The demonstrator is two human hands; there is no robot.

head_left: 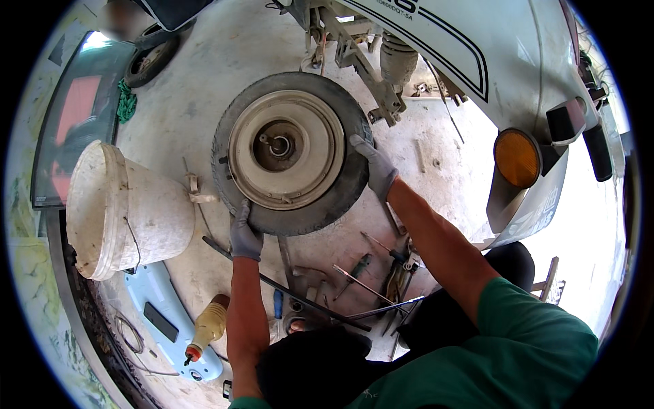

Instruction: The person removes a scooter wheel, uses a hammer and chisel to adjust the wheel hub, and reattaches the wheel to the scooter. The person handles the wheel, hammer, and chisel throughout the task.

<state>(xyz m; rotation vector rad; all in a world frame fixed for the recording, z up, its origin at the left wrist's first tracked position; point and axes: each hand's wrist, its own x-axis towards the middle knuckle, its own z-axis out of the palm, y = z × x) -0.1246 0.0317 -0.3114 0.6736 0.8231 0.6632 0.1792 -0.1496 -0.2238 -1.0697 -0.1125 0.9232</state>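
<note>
Both my hands wear grey gloves and grip a dusty wheel [320, 123] with a black tyre, a beige rim and a rusty hub recess at its centre. My left hand [245, 234] holds the tyre at its lower left edge, its fingers reaching up onto the sidewall. On the right side of the tyre, my right hand [375, 168] is wrapped round the edge, thumb side on the sidewall. The far sides of both hands' grips are hidden behind the tyre. Just beyond the wheel, the bare suspension frame [371, 82] of a white vehicle [518, 61] shows.
A white bucket [157, 211] lies tipped at the left, near a light blue panel [153, 293] and a yellowish bottle [210, 324]. Screwdrivers [354, 271], a hammer [313, 279] and a long black bar [300, 295] lie before me. Another tyre [153, 63] rests far left.
</note>
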